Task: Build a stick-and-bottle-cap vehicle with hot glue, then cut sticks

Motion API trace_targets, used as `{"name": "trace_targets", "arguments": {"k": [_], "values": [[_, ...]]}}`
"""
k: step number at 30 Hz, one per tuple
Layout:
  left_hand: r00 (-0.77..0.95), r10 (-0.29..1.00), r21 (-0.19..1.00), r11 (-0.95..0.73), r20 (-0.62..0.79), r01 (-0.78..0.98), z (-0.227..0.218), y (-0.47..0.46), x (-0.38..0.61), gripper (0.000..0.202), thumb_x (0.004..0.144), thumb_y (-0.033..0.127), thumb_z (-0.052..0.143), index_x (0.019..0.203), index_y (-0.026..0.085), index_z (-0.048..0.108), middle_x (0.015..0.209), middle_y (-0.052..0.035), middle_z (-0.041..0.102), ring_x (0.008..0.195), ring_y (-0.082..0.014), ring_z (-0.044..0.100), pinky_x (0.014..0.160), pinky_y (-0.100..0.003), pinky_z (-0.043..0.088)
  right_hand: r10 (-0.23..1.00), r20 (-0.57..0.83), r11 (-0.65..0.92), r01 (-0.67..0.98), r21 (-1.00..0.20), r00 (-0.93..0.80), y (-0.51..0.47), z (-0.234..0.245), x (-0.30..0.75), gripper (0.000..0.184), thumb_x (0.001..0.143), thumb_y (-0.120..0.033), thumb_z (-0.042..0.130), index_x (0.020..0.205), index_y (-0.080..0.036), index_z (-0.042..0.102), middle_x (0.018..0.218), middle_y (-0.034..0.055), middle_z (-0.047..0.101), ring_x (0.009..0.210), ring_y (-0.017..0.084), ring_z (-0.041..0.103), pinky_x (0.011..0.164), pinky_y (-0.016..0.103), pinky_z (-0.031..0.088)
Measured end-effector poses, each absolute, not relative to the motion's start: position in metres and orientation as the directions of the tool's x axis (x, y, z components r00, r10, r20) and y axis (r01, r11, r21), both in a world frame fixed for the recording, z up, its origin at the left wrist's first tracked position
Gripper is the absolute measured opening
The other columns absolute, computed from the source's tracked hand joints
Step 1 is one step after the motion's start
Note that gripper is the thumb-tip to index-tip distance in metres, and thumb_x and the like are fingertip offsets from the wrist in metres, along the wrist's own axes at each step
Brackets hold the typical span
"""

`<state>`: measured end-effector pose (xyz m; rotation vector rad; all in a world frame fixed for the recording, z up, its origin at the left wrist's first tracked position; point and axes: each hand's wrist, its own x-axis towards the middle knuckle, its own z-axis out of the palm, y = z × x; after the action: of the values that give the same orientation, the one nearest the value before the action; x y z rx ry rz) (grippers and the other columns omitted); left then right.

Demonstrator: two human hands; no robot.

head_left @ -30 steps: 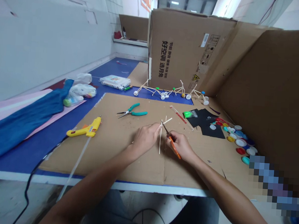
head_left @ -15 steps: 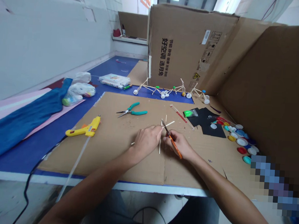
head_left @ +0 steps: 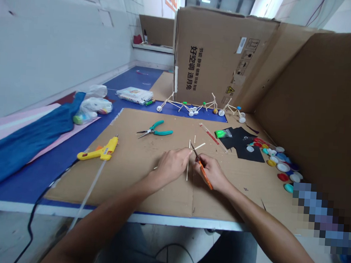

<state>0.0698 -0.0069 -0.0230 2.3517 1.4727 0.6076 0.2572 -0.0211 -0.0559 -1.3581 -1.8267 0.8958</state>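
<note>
My left hand (head_left: 170, 165) pinches a thin white stick (head_left: 199, 145) that points up and to the right over the cardboard sheet (head_left: 136, 173). My right hand (head_left: 213, 172) grips an orange-handled cutter (head_left: 203, 170) whose dark blades meet the stick near my left fingertips. Another white stick (head_left: 188, 160) lies upright on the cardboard between my hands, with a short piece (head_left: 194, 139) beyond it.
Teal pliers (head_left: 156, 130) and a yellow glue gun (head_left: 99, 151) lie to the left. Stick-and-cap models (head_left: 195, 107) stand before a big cardboard box (head_left: 217, 54). Coloured bottle caps (head_left: 278, 160) and black paper (head_left: 242, 142) lie right. Blue cloth (head_left: 27, 141) and plastic bags (head_left: 93, 105) lie far left.
Both hands stayed nearly still on the stick. The cutter blades have shifted slightly along it.
</note>
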Motion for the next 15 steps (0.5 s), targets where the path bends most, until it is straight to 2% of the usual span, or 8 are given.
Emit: {"name": "trace_targets", "arguments": {"k": [4,8,12,15], "values": [[0.406,0.897,0.687,-0.408,0.177,0.601,-0.021,-0.002,0.067,0.036,0.099,0.037,0.038,0.074,0.019,0.056,0.069,-0.0005,0.059,0.065,-0.015,0.052,0.063,-0.026,0.033,0.965,0.13,0.235,0.533,-0.813,-0.227,-0.024,-0.049,0.257,0.016,0.083,-0.032,0.054,0.073,-0.02,0.051,0.063,-0.0046,0.045,0.06,0.012,0.042,0.057,0.024,0.033],[0.456,0.882,0.86,-0.323,0.121,0.395,-0.018,0.002,0.065,0.035,0.095,0.042,0.042,0.071,0.018,0.053,0.063,0.0033,0.047,0.062,-0.0121,0.042,0.06,-0.024,0.032,0.961,0.14,0.251,0.534,-0.808,-0.24,-0.025,-0.046,0.258,0.012,0.081,-0.027,0.054,0.072,-0.019,0.05,0.063,-0.0046,0.045,0.06,0.012,0.041,0.056,0.023,0.032],[0.512,0.857,0.977,-0.066,-0.048,0.202,-0.015,0.002,0.063,0.036,0.09,0.05,0.048,0.074,0.018,0.053,0.057,0.0069,0.033,0.05,-0.0081,0.027,0.049,-0.021,0.022,0.954,0.154,0.274,0.54,-0.796,-0.257,-0.026,-0.042,0.259,0.012,0.081,-0.028,0.054,0.073,-0.019,0.052,0.064,-0.0043,0.046,0.06,0.012,0.041,0.057,0.023,0.032],[0.551,0.811,0.98,0.151,-0.198,0.129,-0.013,0.003,0.06,0.035,0.088,0.053,0.052,0.079,0.019,0.051,0.055,0.0093,0.027,0.045,-0.0066,0.017,0.044,-0.021,0.013,0.949,0.161,0.29,0.548,-0.785,-0.272,-0.027,-0.041,0.26,0.014,0.082,-0.03,0.054,0.073,-0.019,0.051,0.064,-0.0045,0.046,0.061,0.012,0.041,0.057,0.023,0.032]]}}
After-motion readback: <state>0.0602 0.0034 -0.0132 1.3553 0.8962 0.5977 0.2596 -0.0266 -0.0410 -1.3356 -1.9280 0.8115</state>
